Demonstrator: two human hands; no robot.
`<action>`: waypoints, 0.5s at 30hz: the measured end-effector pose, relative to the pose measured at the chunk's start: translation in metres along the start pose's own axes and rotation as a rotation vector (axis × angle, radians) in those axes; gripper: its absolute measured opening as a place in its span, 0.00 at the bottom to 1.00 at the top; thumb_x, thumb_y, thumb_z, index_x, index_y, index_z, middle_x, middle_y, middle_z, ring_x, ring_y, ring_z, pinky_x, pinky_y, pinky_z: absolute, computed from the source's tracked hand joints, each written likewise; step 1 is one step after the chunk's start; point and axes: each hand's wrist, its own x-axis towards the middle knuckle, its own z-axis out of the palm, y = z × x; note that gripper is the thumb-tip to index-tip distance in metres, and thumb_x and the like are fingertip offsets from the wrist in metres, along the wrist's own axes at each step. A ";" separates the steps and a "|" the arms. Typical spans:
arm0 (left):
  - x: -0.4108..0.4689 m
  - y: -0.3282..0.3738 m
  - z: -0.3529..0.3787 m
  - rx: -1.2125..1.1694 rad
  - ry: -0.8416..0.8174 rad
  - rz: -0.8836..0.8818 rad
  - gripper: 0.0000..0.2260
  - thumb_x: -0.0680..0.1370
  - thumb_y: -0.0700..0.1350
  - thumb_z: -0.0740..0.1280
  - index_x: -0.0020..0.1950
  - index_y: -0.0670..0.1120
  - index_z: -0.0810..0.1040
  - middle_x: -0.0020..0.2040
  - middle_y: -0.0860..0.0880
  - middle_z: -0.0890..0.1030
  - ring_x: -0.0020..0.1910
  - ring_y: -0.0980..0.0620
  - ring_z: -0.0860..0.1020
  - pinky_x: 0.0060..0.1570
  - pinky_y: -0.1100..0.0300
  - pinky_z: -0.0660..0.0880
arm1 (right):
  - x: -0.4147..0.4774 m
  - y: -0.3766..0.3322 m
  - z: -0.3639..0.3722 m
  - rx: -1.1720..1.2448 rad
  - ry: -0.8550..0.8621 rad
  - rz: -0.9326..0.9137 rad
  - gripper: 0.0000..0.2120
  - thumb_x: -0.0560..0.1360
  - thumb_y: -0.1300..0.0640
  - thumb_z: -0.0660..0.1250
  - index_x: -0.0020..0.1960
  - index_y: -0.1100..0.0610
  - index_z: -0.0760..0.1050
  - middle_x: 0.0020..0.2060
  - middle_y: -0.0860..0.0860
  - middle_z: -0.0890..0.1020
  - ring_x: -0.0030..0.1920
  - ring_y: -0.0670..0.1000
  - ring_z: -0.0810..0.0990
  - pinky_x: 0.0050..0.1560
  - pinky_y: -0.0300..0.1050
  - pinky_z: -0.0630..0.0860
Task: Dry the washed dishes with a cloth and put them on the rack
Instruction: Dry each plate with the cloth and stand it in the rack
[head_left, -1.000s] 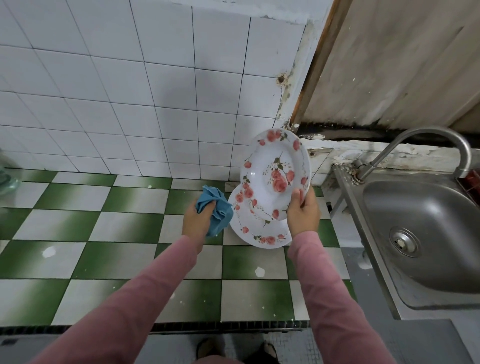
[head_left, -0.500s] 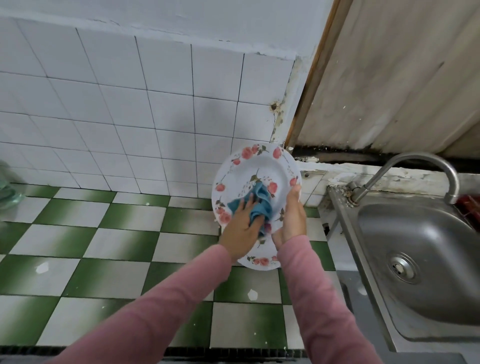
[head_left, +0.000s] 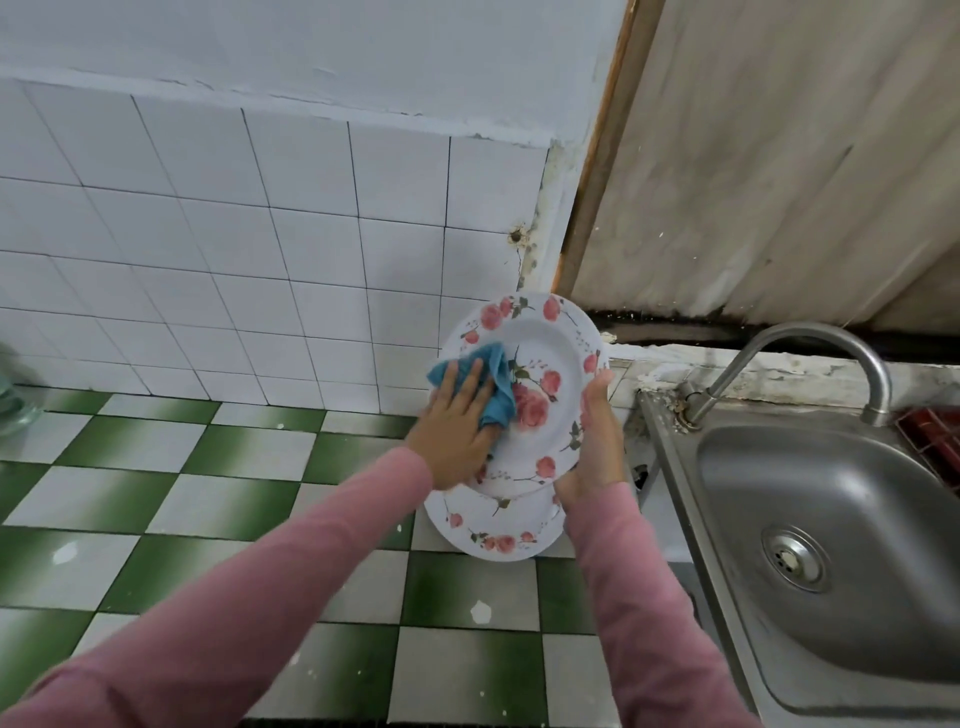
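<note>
A white plate with pink roses is held upright, facing me, above the green-and-white tiled counter. My right hand grips its right rim, thumb on the front. My left hand presses a blue cloth flat against the plate's left inner face, fingers straight. A second rose-patterned plate lies on the counter directly beneath, partly hidden by the held plate and my wrists.
A steel sink with a curved tap sits to the right. A red rack shows at the far right edge. A glass object stands at the far left. A tiled wall backs the checkered counter.
My left hand brought the cloth from beside the plate onto its face, then slid it toward the left part of the plate. The plate has turned to face me more squarely.
</note>
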 end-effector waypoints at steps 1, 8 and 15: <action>-0.010 0.017 0.003 -0.113 -0.003 0.051 0.28 0.80 0.53 0.35 0.78 0.43 0.42 0.76 0.40 0.35 0.74 0.36 0.31 0.75 0.39 0.35 | 0.001 -0.002 0.001 -0.023 0.013 -0.012 0.33 0.67 0.26 0.67 0.65 0.44 0.78 0.60 0.52 0.83 0.60 0.60 0.81 0.60 0.67 0.76; -0.007 0.084 -0.023 -0.638 0.064 0.045 0.25 0.85 0.54 0.48 0.77 0.61 0.38 0.75 0.62 0.30 0.74 0.59 0.27 0.73 0.58 0.34 | 0.005 -0.009 0.008 0.031 -0.035 -0.059 0.34 0.71 0.33 0.63 0.66 0.58 0.76 0.58 0.60 0.83 0.57 0.61 0.83 0.60 0.61 0.78; 0.027 0.043 -0.023 -0.489 0.128 -0.188 0.28 0.83 0.55 0.47 0.80 0.51 0.40 0.78 0.50 0.31 0.74 0.49 0.27 0.76 0.47 0.33 | 0.002 0.008 0.011 -0.093 -0.031 0.057 0.44 0.61 0.21 0.66 0.68 0.48 0.76 0.63 0.55 0.81 0.65 0.61 0.78 0.64 0.65 0.74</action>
